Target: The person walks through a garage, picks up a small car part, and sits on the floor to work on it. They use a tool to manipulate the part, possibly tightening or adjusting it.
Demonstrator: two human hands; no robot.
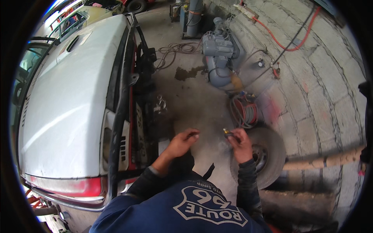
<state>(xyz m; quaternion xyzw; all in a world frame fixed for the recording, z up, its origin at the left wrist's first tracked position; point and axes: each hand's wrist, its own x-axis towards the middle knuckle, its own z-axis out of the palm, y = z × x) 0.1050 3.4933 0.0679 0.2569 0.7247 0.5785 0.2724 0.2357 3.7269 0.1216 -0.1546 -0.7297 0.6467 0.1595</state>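
Out in front of my body, both hands are raised above the concrete floor and held apart. My right hand [241, 146] pinches a small dark piece with a yellow, brass-like tip [227, 132]; its exact kind is too small to tell. To the left, my left hand [179, 144] has its thumb and fingers curled together. A small pale spot shows at those fingertips, and I cannot make out whether it is a held thing. My left hand is nearest the front of the white vehicle [70, 105], while my right hand is close to an upright tire [272, 155].
A black tubular bumper bar [121, 101] runs along the vehicle's front. Farther off stands a grey air compressor [220, 50] beside the block wall [307, 97]. A red hose reel [245, 110] sits behind the tire. A loose hose [175, 48] coils on the floor.
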